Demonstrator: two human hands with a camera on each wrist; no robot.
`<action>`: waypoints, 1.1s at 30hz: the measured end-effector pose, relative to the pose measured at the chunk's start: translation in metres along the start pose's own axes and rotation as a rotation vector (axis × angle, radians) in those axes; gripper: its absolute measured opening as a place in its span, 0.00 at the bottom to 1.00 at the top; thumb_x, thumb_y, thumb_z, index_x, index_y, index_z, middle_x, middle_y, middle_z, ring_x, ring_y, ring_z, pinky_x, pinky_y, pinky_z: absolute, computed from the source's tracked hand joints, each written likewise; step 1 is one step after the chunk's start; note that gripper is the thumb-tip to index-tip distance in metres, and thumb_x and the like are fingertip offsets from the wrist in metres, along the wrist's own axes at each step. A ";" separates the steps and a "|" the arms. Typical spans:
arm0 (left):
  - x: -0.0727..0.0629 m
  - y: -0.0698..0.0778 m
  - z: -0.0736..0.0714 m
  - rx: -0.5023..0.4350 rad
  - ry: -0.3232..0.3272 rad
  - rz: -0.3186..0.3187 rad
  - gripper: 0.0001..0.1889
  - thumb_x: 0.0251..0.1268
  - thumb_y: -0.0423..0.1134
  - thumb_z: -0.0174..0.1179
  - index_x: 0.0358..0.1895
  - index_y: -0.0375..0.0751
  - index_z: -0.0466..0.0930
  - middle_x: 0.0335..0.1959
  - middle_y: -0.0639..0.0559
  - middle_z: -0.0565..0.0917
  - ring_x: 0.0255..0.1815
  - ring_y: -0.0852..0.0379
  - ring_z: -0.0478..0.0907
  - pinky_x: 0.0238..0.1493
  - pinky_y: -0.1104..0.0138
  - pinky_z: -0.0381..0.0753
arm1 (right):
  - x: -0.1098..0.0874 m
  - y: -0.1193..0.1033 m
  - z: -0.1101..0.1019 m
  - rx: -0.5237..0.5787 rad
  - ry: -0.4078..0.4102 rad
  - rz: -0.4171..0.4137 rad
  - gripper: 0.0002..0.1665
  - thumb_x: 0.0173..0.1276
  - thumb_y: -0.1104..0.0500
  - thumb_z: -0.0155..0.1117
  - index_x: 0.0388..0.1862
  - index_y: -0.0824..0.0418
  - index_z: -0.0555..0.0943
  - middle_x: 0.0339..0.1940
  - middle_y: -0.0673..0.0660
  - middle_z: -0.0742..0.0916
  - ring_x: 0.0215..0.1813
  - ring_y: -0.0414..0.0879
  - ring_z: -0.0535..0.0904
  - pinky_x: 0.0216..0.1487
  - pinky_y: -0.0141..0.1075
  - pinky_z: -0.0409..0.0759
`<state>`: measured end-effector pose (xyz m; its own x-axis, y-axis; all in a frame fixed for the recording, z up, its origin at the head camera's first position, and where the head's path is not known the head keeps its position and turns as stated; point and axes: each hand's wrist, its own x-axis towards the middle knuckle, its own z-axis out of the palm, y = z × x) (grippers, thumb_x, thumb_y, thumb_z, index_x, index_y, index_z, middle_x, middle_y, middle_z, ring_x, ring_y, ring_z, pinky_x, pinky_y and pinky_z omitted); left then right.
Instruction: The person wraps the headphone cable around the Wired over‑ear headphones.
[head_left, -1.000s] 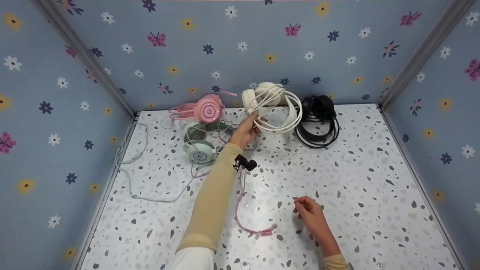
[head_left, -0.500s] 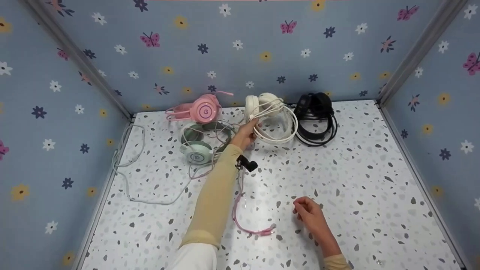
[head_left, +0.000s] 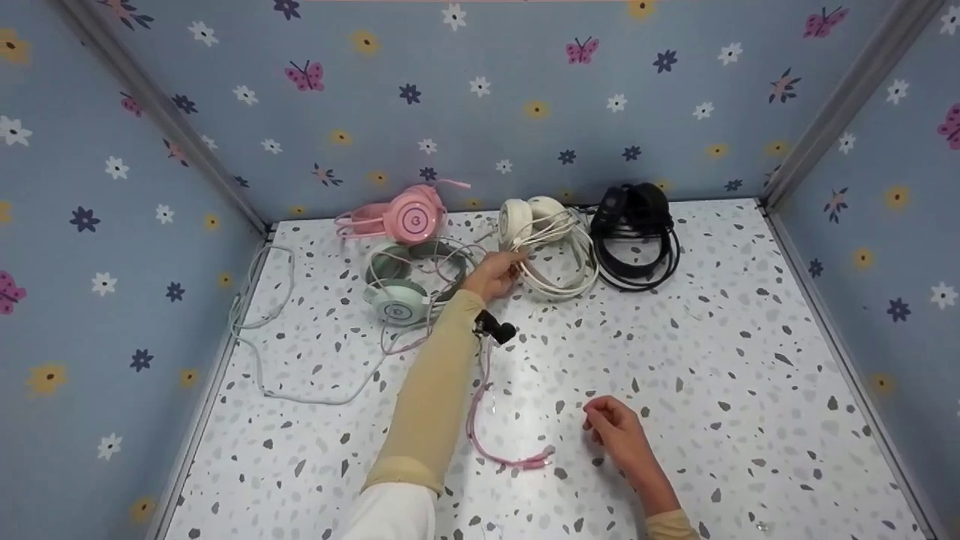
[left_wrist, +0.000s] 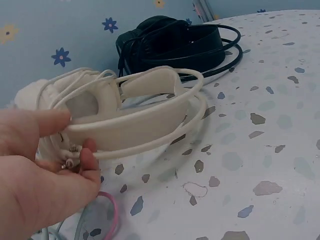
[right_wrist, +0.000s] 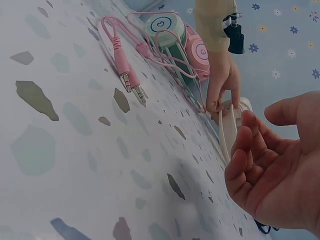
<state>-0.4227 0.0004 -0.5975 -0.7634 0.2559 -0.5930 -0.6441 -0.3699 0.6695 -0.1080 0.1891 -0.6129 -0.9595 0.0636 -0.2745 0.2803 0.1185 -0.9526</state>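
Note:
White headphones (head_left: 551, 217) with a coiled white cable are at the back of the table, between the black and green headphones. My left hand (head_left: 495, 274) grips their near left part by the cable loops. In the left wrist view, the thumb and fingers (left_wrist: 90, 162) close round the cable strands, and small metal plug ends show between them. Over the front right part of the table hangs my right hand (head_left: 619, 431), its fingers loosely curled and holding nothing. Closest to it is the pink cable end with two plugs (right_wrist: 131, 82).
Black headphones (head_left: 636, 225) with a coiled cable stand right of the white ones. Pink headphones (head_left: 412, 216) lie at the back left. Green headphones (head_left: 399, 302) sit before them, tangled with pink cable; a pale cable (head_left: 307, 400) loops leftward. A flowered wall (head_left: 480, 135) rises behind.
My left hand has lowered the white headphones from a raised position down to the tabletop, a little toward me. The right hand has stayed nearly still.

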 end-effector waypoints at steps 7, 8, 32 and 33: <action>-0.012 -0.013 0.012 0.179 0.136 0.201 0.20 0.70 0.29 0.54 0.63 0.26 0.68 0.36 0.48 0.74 0.29 0.56 0.67 0.44 0.60 0.68 | 0.002 0.000 0.007 0.010 -0.008 -0.023 0.10 0.74 0.63 0.56 0.45 0.71 0.77 0.30 0.60 0.81 0.30 0.52 0.75 0.30 0.39 0.75; -0.015 -0.015 0.014 0.191 0.126 0.221 0.22 0.71 0.29 0.53 0.65 0.26 0.66 0.42 0.46 0.75 0.35 0.55 0.70 0.49 0.59 0.69 | 0.002 0.001 0.007 0.009 -0.007 -0.019 0.10 0.74 0.62 0.56 0.45 0.71 0.77 0.30 0.60 0.81 0.30 0.52 0.74 0.30 0.39 0.75; -0.217 -0.112 -0.075 0.579 -0.122 0.474 0.15 0.76 0.36 0.49 0.56 0.29 0.74 0.42 0.40 0.82 0.45 0.39 0.79 0.45 0.60 0.76 | -0.005 0.005 0.016 -0.003 -0.022 -0.007 0.10 0.74 0.62 0.56 0.44 0.71 0.76 0.30 0.63 0.81 0.27 0.49 0.73 0.28 0.37 0.73; -0.223 -0.120 -0.081 0.582 -0.100 0.478 0.14 0.76 0.35 0.49 0.56 0.28 0.74 0.42 0.38 0.81 0.45 0.38 0.78 0.46 0.59 0.76 | -0.006 0.005 0.017 -0.006 -0.022 -0.007 0.10 0.74 0.62 0.56 0.43 0.71 0.76 0.30 0.62 0.81 0.27 0.50 0.73 0.28 0.37 0.73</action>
<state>-0.1713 -0.0847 -0.5825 -0.9485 0.2764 -0.1546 -0.1426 0.0630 0.9878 -0.1010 0.1727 -0.6185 -0.9617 0.0406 -0.2712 0.2742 0.1249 -0.9535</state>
